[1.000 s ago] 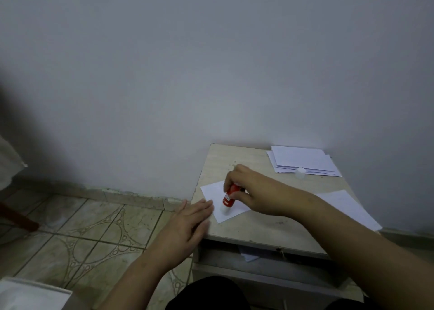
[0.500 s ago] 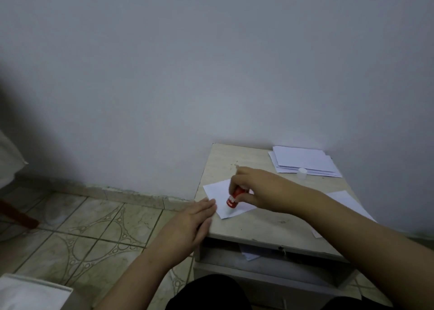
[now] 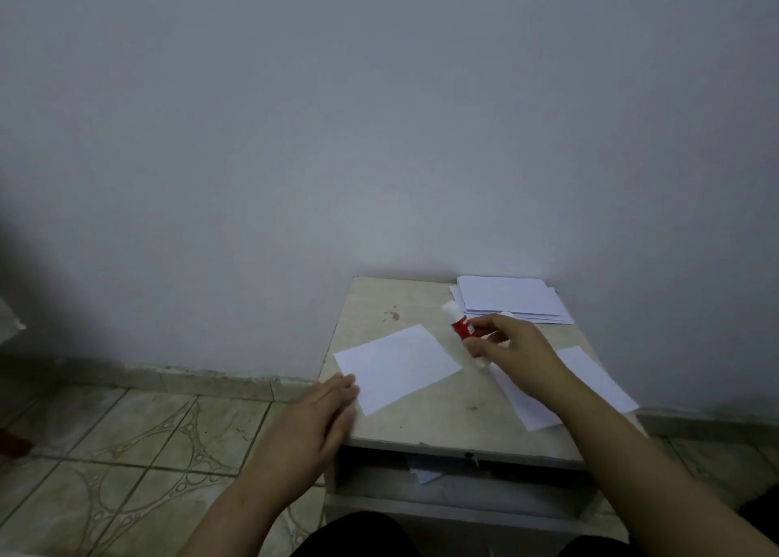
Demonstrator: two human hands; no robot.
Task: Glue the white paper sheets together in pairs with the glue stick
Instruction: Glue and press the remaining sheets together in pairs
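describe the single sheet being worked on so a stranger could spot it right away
On the small beige table against the wall, look toward the front left corner. A single white rectangular paper sheet lies there at a slant, the left hand at its near corner. Unlike the paper stack at the back right and the sheet under the right forearm, it lies alone and uncovered.

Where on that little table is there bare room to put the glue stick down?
Bare top lies at the far left, between the wall and the single sheet, and along the front edge between that sheet and the right-hand sheets. The far right corner, with the paper stack, is crowded.
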